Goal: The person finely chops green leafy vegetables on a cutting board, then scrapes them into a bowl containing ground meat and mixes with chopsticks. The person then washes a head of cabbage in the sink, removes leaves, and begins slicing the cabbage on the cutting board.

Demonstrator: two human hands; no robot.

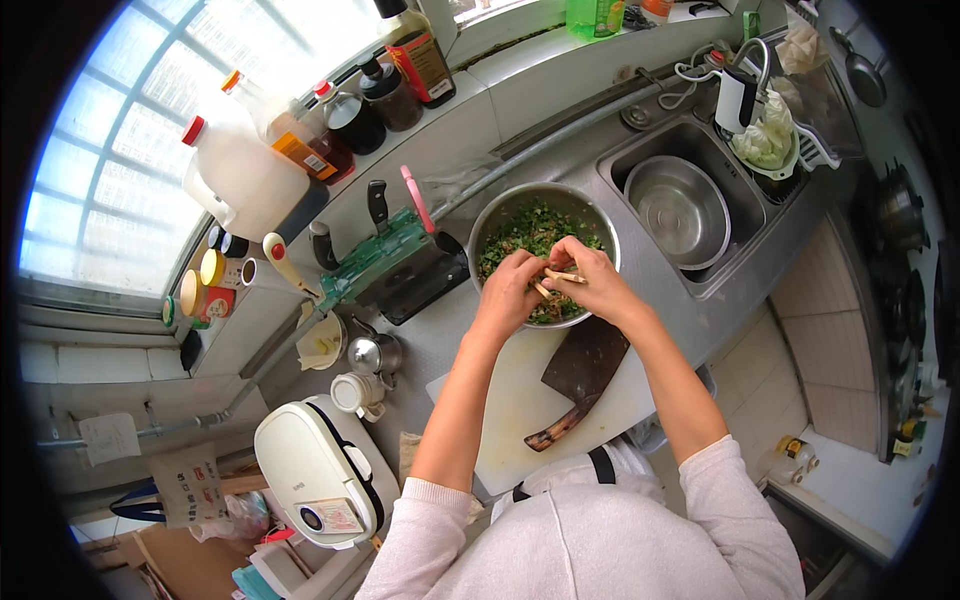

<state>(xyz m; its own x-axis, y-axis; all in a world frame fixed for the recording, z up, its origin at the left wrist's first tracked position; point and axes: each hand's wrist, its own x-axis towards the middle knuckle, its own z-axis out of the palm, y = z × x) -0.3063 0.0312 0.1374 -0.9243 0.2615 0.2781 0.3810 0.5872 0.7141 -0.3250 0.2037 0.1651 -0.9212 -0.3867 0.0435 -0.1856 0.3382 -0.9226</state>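
Note:
A steel bowl (613, 225) of chopped greens mixed with a browner filling (525, 225) stands on the counter before me. Over its near half my left hand (517, 277) and my right hand (581, 274) meet, fingers bent together. Pale wooden chopsticks (564, 277) show at both hands; one end sticks out by the right palm, another piece below the left fingers. Whether the hands pinch anything besides the wood is hidden. Below the bowl a dark cleaver (585, 360) with a worn wooden handle lies on a white cutting board (517, 397).
To the right, a sink (701, 281) holds a steel basin (679, 214). Knives stand in a green rack (375, 251) at left, near a metal teapot (373, 352), a white lidded mug (356, 394) and a white rice cooker (322, 472). Bottles (416, 56) line the window ledge.

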